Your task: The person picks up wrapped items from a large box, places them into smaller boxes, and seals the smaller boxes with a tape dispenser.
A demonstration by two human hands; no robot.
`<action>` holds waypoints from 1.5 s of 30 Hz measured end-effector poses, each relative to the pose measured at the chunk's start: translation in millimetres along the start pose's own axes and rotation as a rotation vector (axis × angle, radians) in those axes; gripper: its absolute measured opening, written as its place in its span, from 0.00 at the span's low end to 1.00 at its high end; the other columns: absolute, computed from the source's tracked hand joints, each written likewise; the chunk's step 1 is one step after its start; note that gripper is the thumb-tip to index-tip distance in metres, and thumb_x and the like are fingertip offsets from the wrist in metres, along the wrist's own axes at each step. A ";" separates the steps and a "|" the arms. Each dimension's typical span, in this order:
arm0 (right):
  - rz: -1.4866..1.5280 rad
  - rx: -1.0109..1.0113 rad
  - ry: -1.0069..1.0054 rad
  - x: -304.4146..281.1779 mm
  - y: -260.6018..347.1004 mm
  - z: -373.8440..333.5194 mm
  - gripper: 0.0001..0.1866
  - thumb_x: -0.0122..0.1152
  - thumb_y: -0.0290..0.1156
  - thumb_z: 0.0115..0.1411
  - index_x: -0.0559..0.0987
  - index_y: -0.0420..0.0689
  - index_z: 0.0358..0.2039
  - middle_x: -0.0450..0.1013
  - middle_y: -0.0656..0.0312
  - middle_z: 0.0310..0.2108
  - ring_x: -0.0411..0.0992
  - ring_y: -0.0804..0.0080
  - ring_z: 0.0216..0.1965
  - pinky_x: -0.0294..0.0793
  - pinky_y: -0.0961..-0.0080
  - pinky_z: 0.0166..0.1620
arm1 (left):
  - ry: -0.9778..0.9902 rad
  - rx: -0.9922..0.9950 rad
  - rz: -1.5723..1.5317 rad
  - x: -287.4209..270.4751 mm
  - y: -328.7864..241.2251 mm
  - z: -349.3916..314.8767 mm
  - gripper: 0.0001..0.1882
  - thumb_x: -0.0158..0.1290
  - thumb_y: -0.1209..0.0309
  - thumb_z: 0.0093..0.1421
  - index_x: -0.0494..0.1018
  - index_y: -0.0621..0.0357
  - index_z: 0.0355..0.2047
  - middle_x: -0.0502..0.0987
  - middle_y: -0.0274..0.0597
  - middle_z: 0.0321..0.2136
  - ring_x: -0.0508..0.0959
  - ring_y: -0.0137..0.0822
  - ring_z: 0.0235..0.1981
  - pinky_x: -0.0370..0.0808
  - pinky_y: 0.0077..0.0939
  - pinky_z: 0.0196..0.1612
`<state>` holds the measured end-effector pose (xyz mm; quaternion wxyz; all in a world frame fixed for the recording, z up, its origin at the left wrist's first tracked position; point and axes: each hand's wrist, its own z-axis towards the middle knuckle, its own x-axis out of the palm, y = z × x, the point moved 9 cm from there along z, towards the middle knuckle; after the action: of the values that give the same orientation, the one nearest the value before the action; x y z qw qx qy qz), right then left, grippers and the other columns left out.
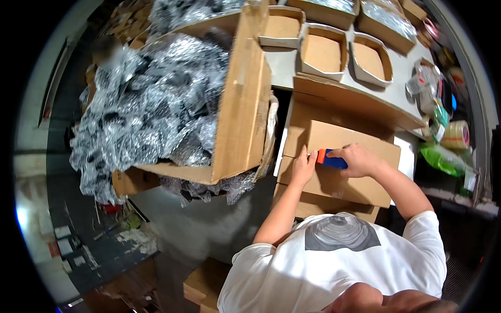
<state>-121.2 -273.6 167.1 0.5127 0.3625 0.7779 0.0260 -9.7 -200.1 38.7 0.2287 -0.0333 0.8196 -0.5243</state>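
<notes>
My right hand (pixel 359 160) grips a small blue tool with an orange end (pixel 334 161), possibly a tape dispenser or box cutter; its exact kind is not clear. The tool rests low over the top of a closed brown cardboard box (pixel 360 136), its orange end toward the left. My left hand (pixel 303 167) lies at the box's left edge, fingers stretched out, near that orange end. Beneath the closed box is a larger opened cardboard carton (pixel 334 99), with its far flap standing up.
To the left a big carton (pixel 240 99) overflows with bubble wrap (pixel 156 99). Open white-rimmed trays (pixel 322 49) line the far table (pixel 282 65). Tape rolls (pixel 455 134), a green plastic packet (pixel 441 159) and other clutter stand at the right. More cardboard boxes (pixel 206 281) sit lower left.
</notes>
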 end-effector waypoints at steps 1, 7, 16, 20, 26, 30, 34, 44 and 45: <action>0.005 -0.006 0.018 -9.0 10.8 -1.3 0.31 0.64 0.32 0.37 0.74 0.50 0.49 0.75 0.50 0.28 0.74 0.52 0.31 0.74 0.61 0.40 | 0.019 -0.003 0.015 -1.7 12.5 6.0 0.30 0.41 0.54 0.64 0.58 0.68 0.57 0.73 0.61 0.44 0.73 0.53 0.48 0.68 0.36 0.50; 0.089 0.040 0.072 0.4 -55.2 -66.5 0.32 0.66 0.29 0.35 0.76 0.51 0.47 0.75 0.52 0.30 0.74 0.55 0.34 0.73 0.63 0.41 | 0.134 0.080 0.032 4.2 34.1 17.2 0.36 0.41 0.52 0.64 0.52 0.73 0.59 0.71 0.66 0.46 0.71 0.55 0.50 0.66 0.37 0.52; 0.209 0.120 -0.541 -0.2 -109.6 -154.1 0.35 0.65 0.34 0.43 0.69 0.50 0.55 0.65 0.49 0.48 0.66 0.55 0.47 0.67 0.66 0.49 | 0.154 0.231 -0.183 4.6 -38.5 106.3 0.21 0.47 0.57 0.63 0.70 0.63 0.46 0.76 0.47 0.38 0.74 0.34 0.41 0.69 0.27 0.47; 0.652 0.719 -1.265 98.3 -167.0 -259.0 0.31 0.59 0.29 0.53 0.61 0.44 0.58 0.61 0.52 0.50 0.64 0.64 0.46 0.66 0.71 0.48 | 0.510 -0.204 0.306 13.9 -11.1 126.6 0.39 0.34 0.40 0.63 0.75 0.66 0.20 0.76 0.42 0.19 0.75 0.30 0.24 0.72 0.24 0.32; 1.220 0.746 -1.473 268.4 -125.0 -218.4 0.54 0.68 0.36 0.46 0.42 0.42 0.65 0.52 0.48 0.59 0.56 0.55 0.57 0.56 0.61 0.59 | 1.215 -0.102 0.112 187.7 -70.3 88.9 0.36 0.40 0.40 0.61 0.69 0.61 0.52 0.75 0.41 0.45 0.72 0.32 0.45 0.67 0.28 0.51; 0.872 0.688 -1.439 254.0 -110.5 -187.4 0.53 0.71 0.37 0.41 0.48 0.41 0.63 0.59 0.42 0.56 0.61 0.48 0.57 0.61 0.63 0.58 | 1.173 -0.378 0.222 253.9 -95.7 64.9 0.30 0.50 0.48 0.58 0.70 0.63 0.49 0.74 0.43 0.45 0.73 0.35 0.45 0.67 0.28 0.52; 1.045 0.568 -1.367 219.4 -111.8 -179.5 0.48 0.71 0.38 0.41 0.56 0.43 0.60 0.63 0.45 0.54 0.64 0.49 0.54 0.65 0.64 0.56 | 1.278 -0.326 0.354 270.9 -90.2 67.0 0.30 0.53 0.53 0.57 0.69 0.68 0.50 0.73 0.45 0.48 0.71 0.36 0.49 0.63 0.28 0.55; 1.232 0.983 -0.688 222.8 -114.0 -192.3 0.52 0.67 0.56 0.41 0.54 0.49 0.63 0.64 0.40 0.51 0.61 0.42 0.55 0.59 0.57 0.57 | 1.145 -0.501 0.442 266.0 -77.2 73.2 0.20 0.51 0.63 0.59 0.73 0.71 0.41 0.78 0.47 0.37 0.77 0.35 0.37 0.71 0.24 0.43; 1.207 1.083 -0.418 230.2 -110.7 -198.7 0.55 0.65 0.61 0.40 0.52 0.52 0.65 0.59 0.38 0.53 0.56 0.37 0.56 0.55 0.51 0.58 | 1.111 -0.463 0.484 263.4 -76.7 77.3 0.18 0.51 0.64 0.59 0.73 0.71 0.39 0.78 0.47 0.35 0.78 0.35 0.35 0.72 0.24 0.41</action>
<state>-391.6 -153.3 36.2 0.2994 0.9102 0.2443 -0.1491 -227.5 -377.3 -10.4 -0.1308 0.3800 0.8920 -0.2069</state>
